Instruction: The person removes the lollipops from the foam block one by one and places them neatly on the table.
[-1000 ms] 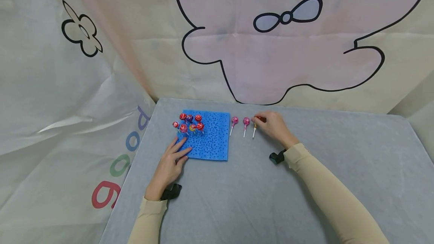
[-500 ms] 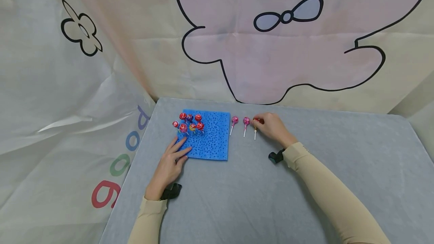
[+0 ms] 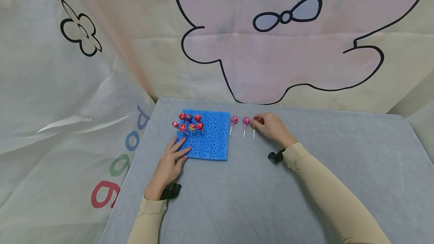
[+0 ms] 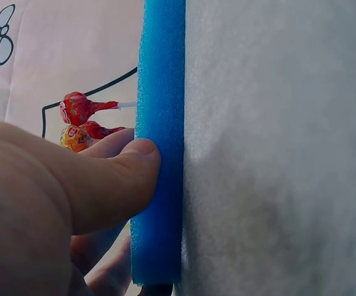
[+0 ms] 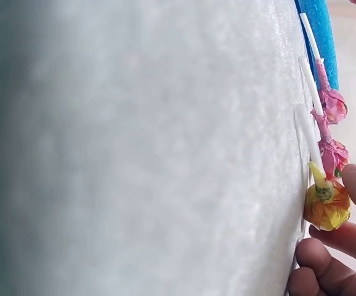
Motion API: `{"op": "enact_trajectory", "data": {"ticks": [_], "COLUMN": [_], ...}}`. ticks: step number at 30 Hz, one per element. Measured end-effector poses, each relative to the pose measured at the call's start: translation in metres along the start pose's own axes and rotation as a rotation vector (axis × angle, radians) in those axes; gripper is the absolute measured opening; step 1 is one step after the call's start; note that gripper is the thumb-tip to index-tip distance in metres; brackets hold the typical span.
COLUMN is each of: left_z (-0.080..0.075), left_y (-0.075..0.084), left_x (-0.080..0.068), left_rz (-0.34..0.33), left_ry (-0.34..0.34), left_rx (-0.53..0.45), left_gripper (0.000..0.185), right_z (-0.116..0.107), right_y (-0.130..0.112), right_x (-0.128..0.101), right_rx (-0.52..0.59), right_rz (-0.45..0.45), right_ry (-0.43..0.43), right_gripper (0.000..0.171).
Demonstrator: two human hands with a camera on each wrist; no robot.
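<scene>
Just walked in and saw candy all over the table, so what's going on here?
A person is handling lollipops at a grey table. The right hand pinches the head of a yellow-wrapped lollipop lying on the table next to two pink lollipops. The left hand rests with straight fingers on the near corner of a blue foam pad, where seven lollipops stand with their sticks pushed into the foam.

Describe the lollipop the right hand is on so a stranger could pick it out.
Start at the blue foam pad on the grey table. Three lollipops lie in a row to its right; take the one farthest from the pad, under the right hand. That lollipop has a yellow-orange wrapper, while its two neighbours are pink.
</scene>
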State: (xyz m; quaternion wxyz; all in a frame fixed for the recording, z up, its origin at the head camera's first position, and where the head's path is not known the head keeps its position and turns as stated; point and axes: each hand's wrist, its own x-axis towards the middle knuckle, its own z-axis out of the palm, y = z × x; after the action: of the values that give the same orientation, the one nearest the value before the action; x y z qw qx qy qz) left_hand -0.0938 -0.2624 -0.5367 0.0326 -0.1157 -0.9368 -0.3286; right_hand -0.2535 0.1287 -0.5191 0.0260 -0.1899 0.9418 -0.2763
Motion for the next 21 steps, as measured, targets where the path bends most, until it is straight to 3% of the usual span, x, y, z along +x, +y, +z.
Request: {"op": "enact_trajectory", "data": {"ticks": [9,14,21], "left_z": [0.0,0.0,0.001], "left_y": [-0.001,-0.001,-0.001], "left_x": [0.0,0.0,0.0], "left_rz": [0.003,0.007,0.013], "left_ry": [0.001,0.0,0.006], "left_rx": [-0.003,0.002,0.006], "left_gripper": [0.036,0.036,0.037], "right_z": [-0.005,-0.013,-0.027], "right_y": [-0.008,-0.022,-0.046], "right_x": [-0.002,-0.003,-0.004], "right_rx": [0.032,0.065,0.093], "right_rz": [0.003,0.003,-0.068], "right_ry": [0.042,0.106,0.218], "right_gripper": [0.04,0.042,0.038]}}
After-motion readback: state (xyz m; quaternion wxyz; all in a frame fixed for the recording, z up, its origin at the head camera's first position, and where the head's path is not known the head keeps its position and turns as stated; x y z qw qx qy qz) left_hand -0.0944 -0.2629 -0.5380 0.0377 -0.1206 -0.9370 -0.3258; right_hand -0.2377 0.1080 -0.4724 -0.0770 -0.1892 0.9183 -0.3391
